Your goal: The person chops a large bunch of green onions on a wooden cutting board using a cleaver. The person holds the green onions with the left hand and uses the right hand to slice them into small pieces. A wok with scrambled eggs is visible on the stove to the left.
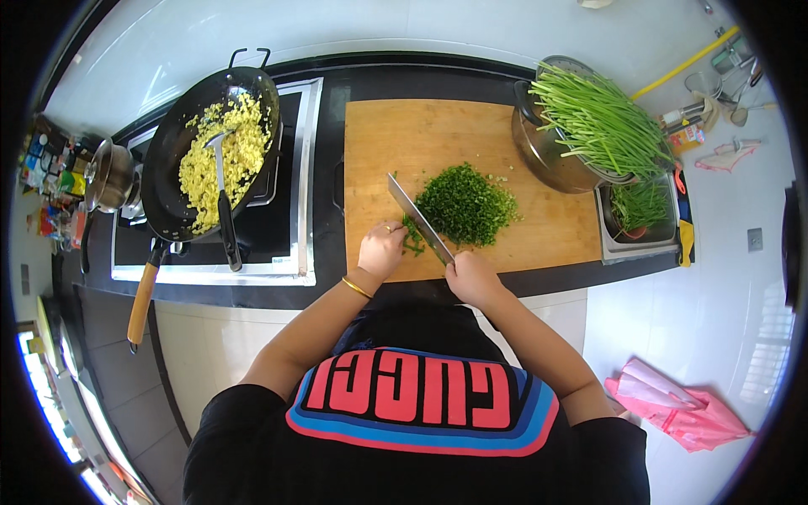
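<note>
My right hand (473, 278) is closed round the handle of a kitchen knife (418, 217), whose blade slants up and left over a wooden cutting board (370, 151). Left of the blade, my left hand (383, 250) has its fingers curled in on a few green chives (411, 237) at the board's near edge. It wears a ring, and a gold bangle circles the wrist. Finely chopped chives (467, 204) lie heaped just right of the blade. How much the left fingers hold is partly hidden.
A black wok (160, 181) with yellow scrambled egg (244, 139) and a spatula (225, 219) sits on the stove at left. Long whole chives (598, 122) lie across a pot (539, 147) at right, beside a sink (619, 247). A pink bag (673, 404) hangs lower right.
</note>
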Demonstrator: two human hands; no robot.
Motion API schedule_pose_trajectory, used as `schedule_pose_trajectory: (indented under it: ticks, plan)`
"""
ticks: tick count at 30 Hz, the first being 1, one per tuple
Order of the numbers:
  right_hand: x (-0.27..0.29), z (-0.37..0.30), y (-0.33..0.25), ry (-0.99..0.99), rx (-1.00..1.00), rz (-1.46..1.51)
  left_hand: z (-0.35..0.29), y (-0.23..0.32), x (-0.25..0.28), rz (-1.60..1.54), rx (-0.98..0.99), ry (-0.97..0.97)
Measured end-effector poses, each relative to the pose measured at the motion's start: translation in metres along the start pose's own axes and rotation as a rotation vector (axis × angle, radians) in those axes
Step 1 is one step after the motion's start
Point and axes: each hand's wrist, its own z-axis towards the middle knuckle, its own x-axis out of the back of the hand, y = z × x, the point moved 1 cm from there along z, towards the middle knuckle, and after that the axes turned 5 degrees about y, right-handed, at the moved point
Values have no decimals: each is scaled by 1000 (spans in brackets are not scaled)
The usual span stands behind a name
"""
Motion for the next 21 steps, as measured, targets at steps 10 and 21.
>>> schedule_pose_trajectory:
  ticks: [10, 21]
  plan:
    - [-5, -2, 8, -46, -54, -36, 3, -1, 0, -2, 0, 1]
    - [10, 15, 11, -32, 23, -116, 3, -1, 4, -17, -47, 37]
